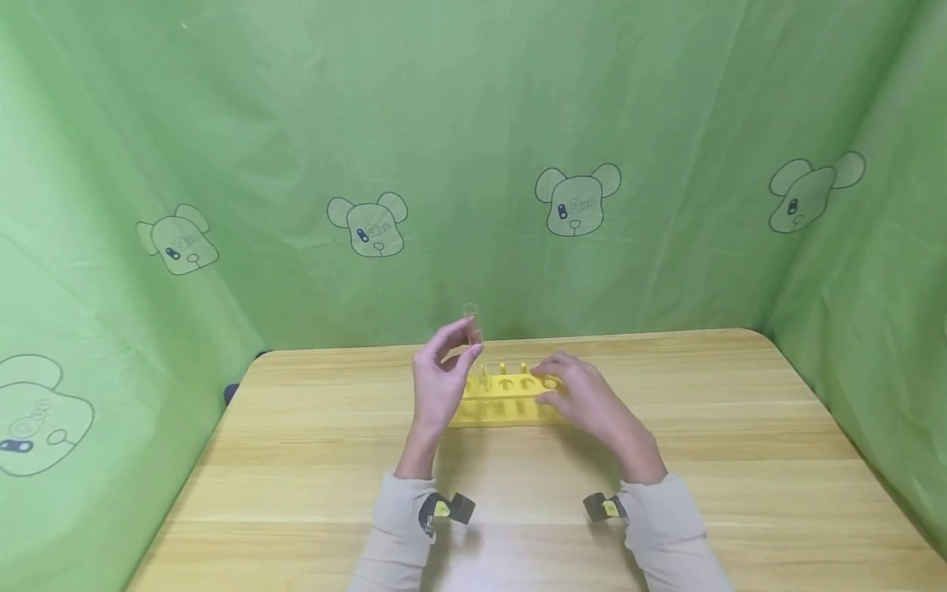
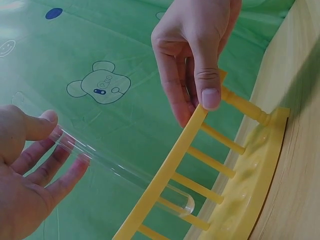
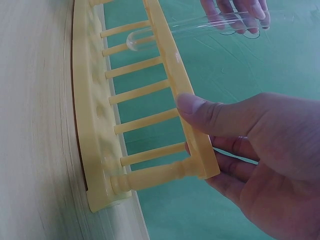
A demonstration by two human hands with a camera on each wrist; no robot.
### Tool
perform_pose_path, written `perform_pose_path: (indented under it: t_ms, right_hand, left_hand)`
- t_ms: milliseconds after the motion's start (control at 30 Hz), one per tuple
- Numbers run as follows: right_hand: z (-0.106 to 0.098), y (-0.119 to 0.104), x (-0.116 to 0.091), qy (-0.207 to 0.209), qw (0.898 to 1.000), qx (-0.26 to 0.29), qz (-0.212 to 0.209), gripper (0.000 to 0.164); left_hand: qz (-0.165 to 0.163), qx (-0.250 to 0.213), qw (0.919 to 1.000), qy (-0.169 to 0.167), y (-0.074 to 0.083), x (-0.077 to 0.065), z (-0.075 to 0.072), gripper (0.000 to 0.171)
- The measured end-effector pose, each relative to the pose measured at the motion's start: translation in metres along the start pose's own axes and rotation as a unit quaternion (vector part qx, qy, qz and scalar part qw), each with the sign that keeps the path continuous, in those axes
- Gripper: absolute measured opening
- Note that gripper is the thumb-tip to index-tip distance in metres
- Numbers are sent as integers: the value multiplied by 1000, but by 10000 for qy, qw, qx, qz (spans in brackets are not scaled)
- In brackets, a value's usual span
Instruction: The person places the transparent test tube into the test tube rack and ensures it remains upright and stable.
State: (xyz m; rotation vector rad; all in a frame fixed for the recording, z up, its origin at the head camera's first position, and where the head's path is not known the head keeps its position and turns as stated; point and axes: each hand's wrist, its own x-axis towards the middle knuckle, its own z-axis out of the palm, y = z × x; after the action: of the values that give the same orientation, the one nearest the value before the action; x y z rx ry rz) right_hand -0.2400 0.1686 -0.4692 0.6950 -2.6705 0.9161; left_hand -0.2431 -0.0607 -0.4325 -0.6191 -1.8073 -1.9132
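Note:
A clear glass test tube [image 2: 120, 162] stands upright with its rounded bottom passed through a hole in the top bar of a yellow test tube rack [image 1: 496, 413]. My left hand [image 1: 442, 374] pinches the tube between thumb and fingers, above the rack's left half. The tube's bottom [image 3: 135, 41] hangs between the rack's top bar and its base. At the other end, my right hand [image 1: 584, 395] grips the top bar, thumb [image 3: 192, 106] on the near side and fingers behind it.
The rack stands on a wooden table [image 1: 333, 460], toward its far edge. Green curtains [image 1: 473, 123] printed with bear faces close off the back and sides. Each sleeve carries a dark wrist camera [image 1: 462, 508].

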Motion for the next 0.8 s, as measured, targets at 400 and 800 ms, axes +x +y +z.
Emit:
perform_pose_path:
  t_ms: [400,800]
  right_hand:
    - [1,1,0,-28,10000,40,-7,41]
    - [1,1,0,-35,10000,49,5,40]
  left_hand:
    - [-64,78,9998,-173,-20,-1,-3,37]
    - [-156,124,9994,-297,-23,-2,-4,36]
